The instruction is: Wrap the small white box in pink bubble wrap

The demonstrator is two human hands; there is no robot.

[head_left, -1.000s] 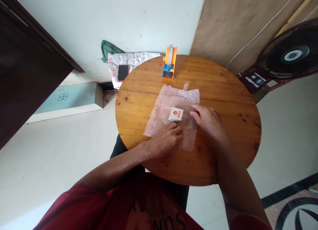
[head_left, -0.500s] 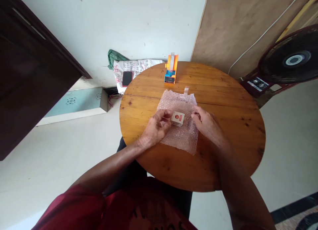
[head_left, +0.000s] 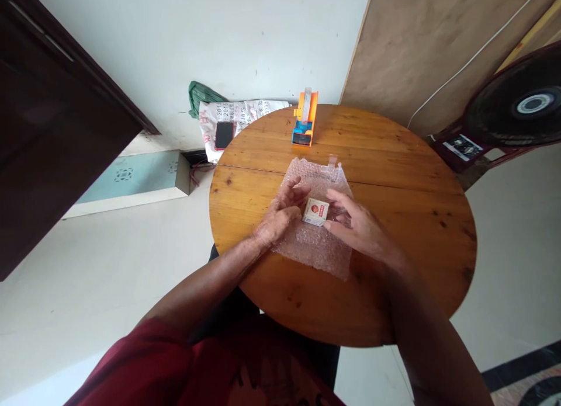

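Box (head_left: pixel 316 208) lies on bubble wrap (head_left: pixel 318 249) atop the table (head_left: pixel 403 166), left hand (head_left: pixel 277 217) loosely open beside its left edge, while the right hand (head_left: pixel 363 226), also open, has drawn nearer opposite, leaving it flanked.

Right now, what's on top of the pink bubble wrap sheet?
A small white cardboard box with a red print, between the bare left hand and bare right hand. The hands cover parts of the sheet; nothing there can be seen.

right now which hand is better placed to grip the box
Probably the right hand: its thumb and fingers spread toward the box, thumb by its near corner. The left hand is close too.
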